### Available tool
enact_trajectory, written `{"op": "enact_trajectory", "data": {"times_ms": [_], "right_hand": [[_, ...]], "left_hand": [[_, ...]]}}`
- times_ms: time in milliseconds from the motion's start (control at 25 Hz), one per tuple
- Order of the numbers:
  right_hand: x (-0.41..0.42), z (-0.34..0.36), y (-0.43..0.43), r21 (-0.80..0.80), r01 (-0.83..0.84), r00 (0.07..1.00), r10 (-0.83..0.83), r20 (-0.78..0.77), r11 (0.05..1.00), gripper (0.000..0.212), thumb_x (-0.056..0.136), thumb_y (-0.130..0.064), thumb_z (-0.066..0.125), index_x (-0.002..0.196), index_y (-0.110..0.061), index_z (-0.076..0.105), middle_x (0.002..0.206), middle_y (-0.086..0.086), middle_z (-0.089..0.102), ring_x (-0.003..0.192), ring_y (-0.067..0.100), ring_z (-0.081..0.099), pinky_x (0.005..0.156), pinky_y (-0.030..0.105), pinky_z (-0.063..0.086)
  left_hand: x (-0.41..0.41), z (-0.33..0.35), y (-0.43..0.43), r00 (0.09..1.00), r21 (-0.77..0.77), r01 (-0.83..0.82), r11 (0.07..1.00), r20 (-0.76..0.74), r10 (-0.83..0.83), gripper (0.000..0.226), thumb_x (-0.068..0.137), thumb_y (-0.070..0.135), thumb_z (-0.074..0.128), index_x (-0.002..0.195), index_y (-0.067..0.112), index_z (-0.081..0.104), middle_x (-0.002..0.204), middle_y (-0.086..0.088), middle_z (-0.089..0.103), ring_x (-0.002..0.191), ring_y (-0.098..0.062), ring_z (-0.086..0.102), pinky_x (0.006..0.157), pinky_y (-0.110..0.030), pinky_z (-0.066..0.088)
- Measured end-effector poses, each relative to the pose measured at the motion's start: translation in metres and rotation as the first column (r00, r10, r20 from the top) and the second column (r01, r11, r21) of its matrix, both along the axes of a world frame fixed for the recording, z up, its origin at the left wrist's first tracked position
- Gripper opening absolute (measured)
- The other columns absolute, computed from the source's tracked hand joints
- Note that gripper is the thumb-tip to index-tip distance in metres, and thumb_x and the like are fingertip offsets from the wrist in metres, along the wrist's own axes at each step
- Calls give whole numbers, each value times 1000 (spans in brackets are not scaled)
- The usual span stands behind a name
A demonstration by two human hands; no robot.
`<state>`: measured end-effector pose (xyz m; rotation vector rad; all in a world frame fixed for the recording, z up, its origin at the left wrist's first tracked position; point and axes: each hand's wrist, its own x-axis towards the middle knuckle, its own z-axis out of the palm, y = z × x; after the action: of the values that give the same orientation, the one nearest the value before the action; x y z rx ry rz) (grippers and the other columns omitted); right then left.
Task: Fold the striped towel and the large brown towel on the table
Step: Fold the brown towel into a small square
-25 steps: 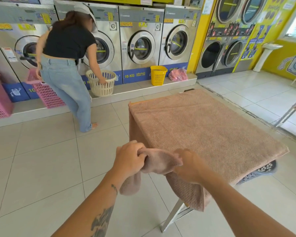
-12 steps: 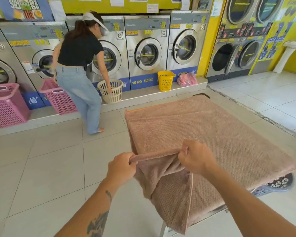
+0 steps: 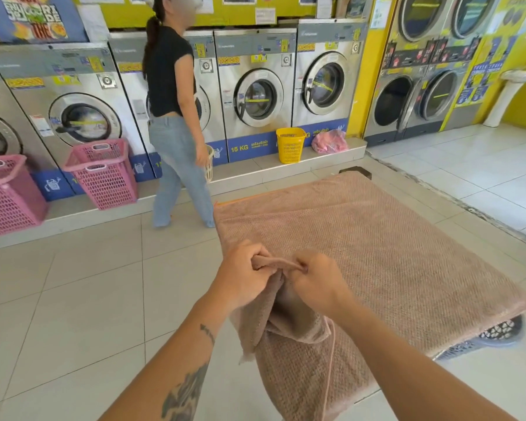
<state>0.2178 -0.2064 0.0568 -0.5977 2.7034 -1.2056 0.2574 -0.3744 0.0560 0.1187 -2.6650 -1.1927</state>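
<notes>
- large brown towel (image 3: 377, 253) is spread flat over table (image 3: 356, 171); near end is hung off front edge.
- bunched hem is pinched btwn L hand (image 3: 240, 278) & R hand (image 3: 319, 284), both fists curled tight, close together.
- dark basket (image 3: 498, 332) is seen under table, R side.

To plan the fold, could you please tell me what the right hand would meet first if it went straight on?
Probably the left hand: the right hand points toward it along the short strip of brown towel both hold, with nothing else between, though depth is unclear.
</notes>
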Motion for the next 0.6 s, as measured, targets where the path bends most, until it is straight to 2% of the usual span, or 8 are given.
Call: {"op": "enact_trajectory", "data": {"times_ms": [120,200,280,320,400,440,520,600], "right_hand": [[-14,13,-7,-99,63,998,-63,-1,993,13,83,-5,50,71,0,52,58,10,47,52,15,40,45,38,33],[-25,19,-12,-115,133,991,-131,27,984,14,83,-5,49,70,2,49,56,2,44,51,15,38,44,32,29],[-38,15,-13,28,178,983,-179,26,984,12,78,-10,50,68,-4,49,57,0,48,51,16,42,45,32,33],[-42,13,-13,161,169,984,-175,24,972,7,74,-13,50,69,-8,52,60,-1,53,54,17,48,46,32,40],[-44,8,-23,328,127,990,-140,16,936,11,71,-17,51,81,-18,57,77,-2,62,69,20,59,58,39,54],[-44,7,-30,303,125,991,-132,4,945,21,74,-17,55,94,-20,59,89,-3,64,79,20,62,68,41,57],[-46,7,-48,183,154,988,-153,-21,971,45,81,-19,65,124,-25,53,110,-8,63,97,17,60,83,35,53],[-48,9,-62,112,154,988,-153,-16,982,51,81,-22,68,128,-33,51,112,-13,61,101,11,58,88,30,50]], "left_hand": [[3,-33,-7,979,171,-6,985,200,-29,13,88,22,66,100,27,66,100,5,68,91,-13,63,82,-28,48],[1,-52,-12,971,244,13,970,228,-71,16,93,28,59,108,32,64,101,5,70,89,-8,64,87,-34,52],[-10,-55,-24,982,232,23,972,176,-65,6,96,29,56,91,29,60,82,3,66,71,-9,57,73,-33,51],[-18,-52,-32,990,217,34,976,130,-63,16,96,25,56,80,27,54,70,4,57,62,-8,50,64,-28,45],[-34,-40,-48,994,189,95,977,42,-104,29,96,19,57,69,28,47,59,11,43,53,-5,38,56,-20,33],[-42,-35,-55,989,168,140,976,16,-144,31,96,18,57,68,29,47,56,12,42,52,-4,38,54,-18,32],[-56,-28,-65,973,138,229,964,-21,-228,30,96,18,57,68,28,48,55,14,43,53,-5,40,54,-18,31],[-69,-28,-72,957,138,290,947,-54,-285,26,95,17,59,70,20,51,57,10,42,55,-7,40,55,-18,30]]}}
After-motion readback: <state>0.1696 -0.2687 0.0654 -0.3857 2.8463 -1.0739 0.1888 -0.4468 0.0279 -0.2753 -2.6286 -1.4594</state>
